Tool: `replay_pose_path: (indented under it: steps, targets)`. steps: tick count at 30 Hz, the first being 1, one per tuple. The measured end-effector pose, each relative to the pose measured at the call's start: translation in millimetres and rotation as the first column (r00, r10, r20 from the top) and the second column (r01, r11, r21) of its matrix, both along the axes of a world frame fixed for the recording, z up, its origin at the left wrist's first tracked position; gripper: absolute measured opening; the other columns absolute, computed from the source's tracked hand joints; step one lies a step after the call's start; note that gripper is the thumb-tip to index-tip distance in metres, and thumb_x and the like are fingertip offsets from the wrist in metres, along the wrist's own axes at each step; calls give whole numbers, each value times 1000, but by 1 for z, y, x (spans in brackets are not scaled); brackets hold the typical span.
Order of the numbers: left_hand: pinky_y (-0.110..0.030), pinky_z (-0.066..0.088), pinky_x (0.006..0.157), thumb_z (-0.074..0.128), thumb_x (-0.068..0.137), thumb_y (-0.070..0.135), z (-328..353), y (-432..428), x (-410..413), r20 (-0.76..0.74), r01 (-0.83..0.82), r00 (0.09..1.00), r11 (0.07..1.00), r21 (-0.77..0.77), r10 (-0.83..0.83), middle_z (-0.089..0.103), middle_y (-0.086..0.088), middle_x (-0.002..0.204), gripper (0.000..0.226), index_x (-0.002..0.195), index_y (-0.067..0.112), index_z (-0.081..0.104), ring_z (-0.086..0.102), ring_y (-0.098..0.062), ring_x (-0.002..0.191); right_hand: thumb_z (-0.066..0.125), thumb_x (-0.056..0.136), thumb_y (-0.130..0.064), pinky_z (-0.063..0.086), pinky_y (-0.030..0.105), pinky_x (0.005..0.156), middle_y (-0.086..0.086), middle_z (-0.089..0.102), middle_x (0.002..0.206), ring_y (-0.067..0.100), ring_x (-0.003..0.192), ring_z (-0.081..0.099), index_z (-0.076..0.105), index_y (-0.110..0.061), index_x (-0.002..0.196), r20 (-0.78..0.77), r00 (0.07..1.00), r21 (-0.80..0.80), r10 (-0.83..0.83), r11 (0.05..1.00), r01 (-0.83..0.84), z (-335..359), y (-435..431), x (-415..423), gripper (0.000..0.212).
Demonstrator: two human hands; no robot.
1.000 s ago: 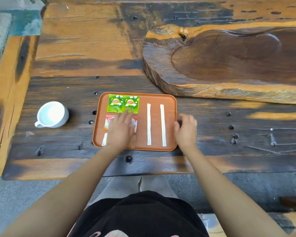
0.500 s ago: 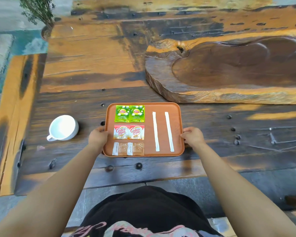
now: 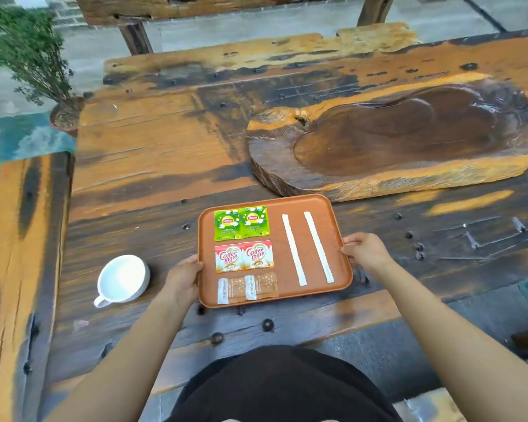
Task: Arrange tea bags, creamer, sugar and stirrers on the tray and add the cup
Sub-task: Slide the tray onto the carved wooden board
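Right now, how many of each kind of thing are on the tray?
Lipton tea bags: 2
Coffee mate creamer packets: 2
Brown sugar packets: 2
Wrapped stirrers: 2
Total: 8
The white cup is off the tray.

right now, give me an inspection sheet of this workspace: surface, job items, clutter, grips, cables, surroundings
surface: weathered dark and orange plank table, studded with bolts
job's things: orange rectangular plastic tray holds two green tea bag packets, two red and white creamer sachets, two brown sugar packets and two white wrapped stirrers; white ceramic cup stands on the table left of the tray, not on it
clutter: large carved wooden slab behind the tray
grips: left hand and right hand each grip a tray edge
cables: nothing seen
surroundings: potted green shrub at far left, paved floor beyond
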State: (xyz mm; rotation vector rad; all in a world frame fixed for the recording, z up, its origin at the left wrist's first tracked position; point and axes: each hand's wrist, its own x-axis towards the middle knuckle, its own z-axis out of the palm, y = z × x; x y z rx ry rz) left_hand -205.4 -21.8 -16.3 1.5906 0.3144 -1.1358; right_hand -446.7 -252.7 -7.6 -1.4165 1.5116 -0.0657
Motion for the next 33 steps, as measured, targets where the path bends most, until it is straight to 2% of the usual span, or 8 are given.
replay_pose_path:
  steps: [2, 6, 17, 21, 24, 26, 28, 33]
  targets:
    - [-34, 49, 77, 23, 95, -5, 11, -12, 2, 3, 6, 1000, 999, -36, -5, 63, -22, 118, 42, 130, -2, 46, 68, -10, 52, 59, 85, -1, 53, 42, 87, 12, 64, 88, 30, 90, 63, 63, -2, 92, -13, 1000, -46, 26, 999, -26, 11, -8, 0, 9]
    - [-37, 43, 82, 22, 95, -4, 31, -38, 8, 29, 42, 999, 997, -58, -40, 49, -25, 135, 43, 129, 2, 48, 55, -26, 94, 60, 84, 0, 49, 49, 96, 17, 67, 96, 33, 101, 63, 63, -7, 84, 5, 999, -110, 47, 993, -46, 32, -25, 0, 7]
    - [-39, 41, 85, 22, 96, -3, 67, -132, 7, 71, 67, 996, 995, -79, -61, 49, -23, 136, 43, 130, 3, 47, 46, -34, 127, 62, 82, 2, 48, 49, 98, 23, 66, 108, 35, 104, 62, 62, -5, 88, 68, 998, -160, -10, 987, 21, 53, -115, -11, 9]
    - [-40, 45, 82, 25, 95, -3, 67, -174, -5, 95, 84, 993, 994, -72, -77, 54, -21, 131, 42, 128, 6, 51, 60, -32, 105, 60, 82, 2, 51, 42, 90, 13, 62, 91, 25, 89, 59, 61, -7, 80, 29, 999, -211, -17, 977, 23, 54, -162, -19, 9]
    - [-38, 49, 69, 28, 94, -3, 66, -208, -20, 109, 77, 991, 996, -49, -71, 60, -19, 117, 39, 119, 8, 56, 60, -22, 78, 58, 83, 1, 48, 31, 67, 11, 58, 86, 22, 74, 54, 62, -3, 94, 6, 1000, -239, -10, 971, 11, 55, -199, -27, 12]
    - [-32, 49, 60, 30, 94, -3, 68, -231, -32, 107, 67, 992, 997, -27, -64, 62, -14, 105, 35, 112, 12, 57, 60, -20, 77, 57, 83, 1, 42, 25, 56, 11, 57, 86, 20, 69, 53, 59, -8, 89, 14, 1000, -248, -14, 969, 17, 56, -223, -35, 11]
    - [-28, 48, 56, 32, 94, -3, 68, -254, -43, 102, 53, 993, 999, -8, -52, 63, -11, 99, 34, 110, 12, 57, 61, -17, 70, 59, 82, 1, 42, 24, 63, 10, 58, 88, 21, 78, 54, 59, -9, 87, 18, 999, -269, -27, 963, 31, 55, -248, -43, 11]
    - [-34, 52, 67, 33, 93, -5, 61, -310, -65, 103, 57, 993, 998, 11, -58, 65, -18, 110, 36, 121, 4, 55, 64, -25, 80, 62, 80, 3, 40, 24, 59, 10, 59, 85, 21, 79, 52, 65, -4, 89, 11, 1000, -275, -18, 961, 20, 52, -307, -67, 12]
